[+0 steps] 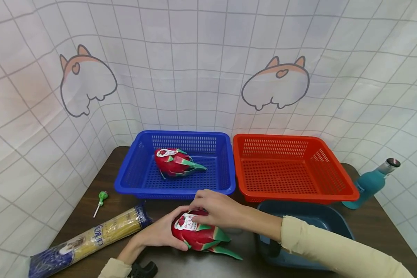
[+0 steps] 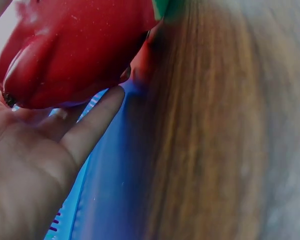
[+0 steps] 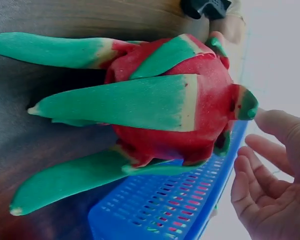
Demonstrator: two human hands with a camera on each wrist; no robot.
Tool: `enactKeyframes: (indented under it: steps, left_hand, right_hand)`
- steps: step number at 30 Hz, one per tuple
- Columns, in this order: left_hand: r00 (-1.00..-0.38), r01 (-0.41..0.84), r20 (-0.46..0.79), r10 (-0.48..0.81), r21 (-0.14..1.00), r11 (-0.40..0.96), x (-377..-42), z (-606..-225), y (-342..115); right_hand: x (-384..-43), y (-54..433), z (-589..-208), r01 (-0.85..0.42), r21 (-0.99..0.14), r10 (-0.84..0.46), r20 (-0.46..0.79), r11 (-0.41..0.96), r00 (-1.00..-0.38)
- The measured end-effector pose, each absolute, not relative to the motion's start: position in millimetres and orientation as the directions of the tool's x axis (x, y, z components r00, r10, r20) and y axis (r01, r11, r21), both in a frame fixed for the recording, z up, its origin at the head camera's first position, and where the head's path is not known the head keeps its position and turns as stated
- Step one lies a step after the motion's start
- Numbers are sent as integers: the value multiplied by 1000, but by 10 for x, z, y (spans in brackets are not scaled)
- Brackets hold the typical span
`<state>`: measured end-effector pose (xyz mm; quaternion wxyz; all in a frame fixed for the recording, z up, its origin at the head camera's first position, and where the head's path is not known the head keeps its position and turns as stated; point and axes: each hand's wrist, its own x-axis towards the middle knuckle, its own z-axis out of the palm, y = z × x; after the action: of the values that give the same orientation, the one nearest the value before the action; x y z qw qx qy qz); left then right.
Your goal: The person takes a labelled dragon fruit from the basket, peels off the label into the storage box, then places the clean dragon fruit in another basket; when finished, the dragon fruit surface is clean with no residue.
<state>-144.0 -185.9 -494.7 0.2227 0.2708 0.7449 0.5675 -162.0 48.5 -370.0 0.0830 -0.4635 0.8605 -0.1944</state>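
Observation:
A red dragon fruit (image 1: pixel 203 236) with green-tipped scales and a white label (image 1: pixel 186 222) lies at the front middle of the table. My left hand (image 1: pixel 163 231) grips its rounded end from the left, thumb on the near side. In the left wrist view, the left palm (image 2: pixel 35 155) and fingers lie under the red skin. My right hand (image 1: pixel 213 208) reaches over the top, thumb at the label's edge and fingers curled over the far side. The right wrist view has the right thumb (image 3: pixel 282 125) close by a scale tip, the other fingers bent below it.
Behind stand a blue basket (image 1: pixel 135 190) holding another dragon fruit (image 1: pixel 172 162) and a red basket (image 1: pixel 281 196). A dark blue bin (image 1: pixel 307 206) stands under the right forearm. At left lie a spaghetti pack (image 1: pixel 90 241) and a green lollipop (image 1: pixel 102 196); a teal bottle (image 1: pixel 370 183) stands far right.

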Motion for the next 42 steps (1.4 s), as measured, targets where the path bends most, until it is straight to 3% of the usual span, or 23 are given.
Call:
enactKeyframes:
  steps: [12, 19, 25, 35, 42]
  left_hand:
    - [-778, 127, -40, 627, 967, 219, -1454, -4918, -1754]
    - [-786, 139, -44, 617, 959, 246, -1446, -4900, -1750]
    - [-782, 175, -9, 624, 956, 234, -1442, -4905, -1749]
    - [-777, 154, -29, 629, 960, 234, -1420, -4899, -1739]
    - [-761, 185, 8, 648, 961, 206, -1433, -4901, -1744]
  right_hand:
    - [-1651, 271, -3784, -753, -243, -784, -56, 611, -618]
    - [-1678, 270, -3828, -722, -360, -783, -43, 591, -620]
    - [-1681, 266, -3901, -660, -464, -748, -9, 591, -664]
    - [-1626, 212, -4011, -619, -488, -666, 99, 615, -740]
    - [-1605, 194, -4049, -611, -504, -643, 136, 610, -754]
